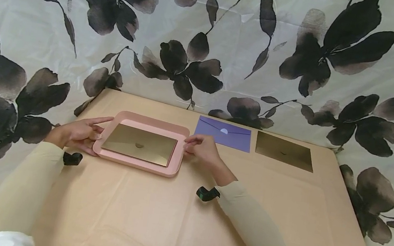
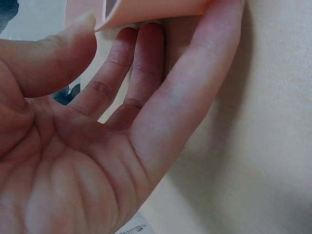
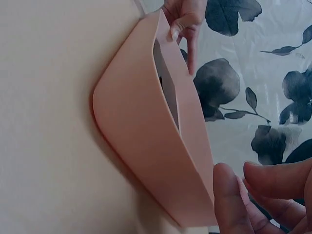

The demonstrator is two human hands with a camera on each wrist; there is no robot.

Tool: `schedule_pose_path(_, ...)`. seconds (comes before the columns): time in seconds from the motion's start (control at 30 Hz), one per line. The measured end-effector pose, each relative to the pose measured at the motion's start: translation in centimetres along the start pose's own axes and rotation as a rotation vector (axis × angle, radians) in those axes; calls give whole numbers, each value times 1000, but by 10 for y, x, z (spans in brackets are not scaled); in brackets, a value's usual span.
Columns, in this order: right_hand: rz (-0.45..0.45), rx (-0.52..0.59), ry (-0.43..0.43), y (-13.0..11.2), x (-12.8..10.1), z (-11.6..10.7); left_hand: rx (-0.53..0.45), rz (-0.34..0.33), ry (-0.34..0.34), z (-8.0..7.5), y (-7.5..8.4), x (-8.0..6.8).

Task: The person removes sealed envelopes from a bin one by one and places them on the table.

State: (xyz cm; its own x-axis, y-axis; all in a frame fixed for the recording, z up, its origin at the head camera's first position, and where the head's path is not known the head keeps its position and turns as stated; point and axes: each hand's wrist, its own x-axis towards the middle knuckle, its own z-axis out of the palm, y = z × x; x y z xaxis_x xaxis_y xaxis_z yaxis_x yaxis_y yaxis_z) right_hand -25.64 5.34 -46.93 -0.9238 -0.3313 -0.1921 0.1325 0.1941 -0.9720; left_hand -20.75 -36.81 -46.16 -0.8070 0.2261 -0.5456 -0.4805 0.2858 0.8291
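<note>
Left hand (image 1: 80, 134) and right hand (image 1: 202, 149) are gripping opposite ends of the pink tray (image 1: 175, 166), which is carrying a gold envelope (image 1: 139, 144), near the desk's (image 1: 153, 217) far edge.

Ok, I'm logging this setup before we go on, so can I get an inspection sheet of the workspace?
Surface: table under tan paper.
Job's things: pink tray with a gold envelope lying in it.
Clutter: purple envelope and second gold envelope lying flat beyond the tray.
Hands: left hand holds the tray's left edge; right hand holds its right edge.
Cables: nothing seen.
Surroundings: floral cloth behind and beside the table.
</note>
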Motion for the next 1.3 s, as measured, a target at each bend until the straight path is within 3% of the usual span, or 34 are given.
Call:
schedule_pose_path(0.33, 42, -17, -43, -12, -4, 24, 35, 13, -3, -2, -1, -4)
schedule_pose_path(0.57, 40, -10, -51, -12, -3, 36, 6, -9, -7, 0, -3, -1)
schedule_pose_path(0.93, 151, 173, -127, -22, -4, 53, 10, 4, -13, -3, -1, -1)
schedule_pose_path(1.3, 243, 414, -114, -23, 1, 66, 14, 14, -15, -5, -1, 0)
